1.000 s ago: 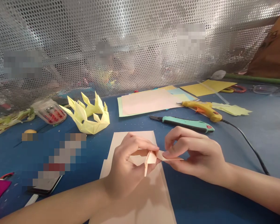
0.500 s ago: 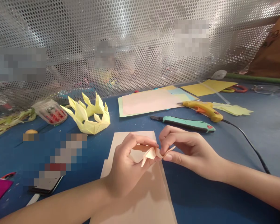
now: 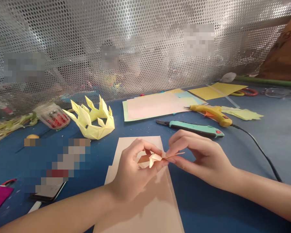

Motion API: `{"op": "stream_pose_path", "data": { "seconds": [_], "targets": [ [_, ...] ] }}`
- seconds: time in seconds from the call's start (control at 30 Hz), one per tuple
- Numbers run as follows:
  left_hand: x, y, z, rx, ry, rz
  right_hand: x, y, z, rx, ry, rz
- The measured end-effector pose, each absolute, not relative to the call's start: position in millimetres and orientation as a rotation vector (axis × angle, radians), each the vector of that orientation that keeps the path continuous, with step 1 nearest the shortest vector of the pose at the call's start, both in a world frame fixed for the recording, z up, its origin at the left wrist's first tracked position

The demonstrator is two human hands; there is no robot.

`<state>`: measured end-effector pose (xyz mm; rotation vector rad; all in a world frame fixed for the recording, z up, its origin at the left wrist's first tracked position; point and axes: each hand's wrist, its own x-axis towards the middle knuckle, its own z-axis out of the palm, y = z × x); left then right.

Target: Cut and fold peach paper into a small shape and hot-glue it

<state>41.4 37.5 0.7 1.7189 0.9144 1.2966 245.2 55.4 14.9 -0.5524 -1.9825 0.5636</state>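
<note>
Between my two hands is a small folded piece of peach paper (image 3: 155, 158) with pointed ends. My left hand (image 3: 133, 174) pinches its left part between thumb and fingers. At the other end, my right hand (image 3: 201, 158) grips it with thumb and forefinger, and a thin tip pokes out past those fingers. Part of the folds is hidden by the fingertips. Beneath my hands, long peach paper sheets (image 3: 145, 210) lie on the blue table. Beyond my right hand is a teal utility knife (image 3: 194, 128).
A yellow folded-paper crown (image 3: 97, 127) stands at left, near a clear jar (image 3: 53, 116) and a phone (image 3: 48, 191). Further back lie paper sheets (image 3: 155, 105), a yellow glue gun (image 3: 208, 111) with its cord, and scissors (image 3: 248, 92). A perforated metal screen (image 3: 145, 42) borders the table.
The folded paper has turned a little, so its right tip lies flatter. My right fingers have shifted slightly along it, while both hands keep hold.
</note>
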Motion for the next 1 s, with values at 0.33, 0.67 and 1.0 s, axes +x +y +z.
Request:
{"op": "stream_pose_path", "data": {
  "seconds": [0.33, 0.67, 1.0],
  "targets": [
    [41.7, 38.3, -0.2, 1.693, 0.849, 1.301, 245.7, 56.5, 17.6, -0.602, -1.936, 0.811],
    [39.8, 37.0, -1.4, 1.309, 0.809, 1.238, 242.9, 62.2, 12.3, -0.599, -1.485, 1.739],
    [41.6, 41.2, -2.2, 1.417, 0.802, 1.265, 239.5, 61.7, 11.4, -0.623, -1.452, 1.745]
  ]
}}
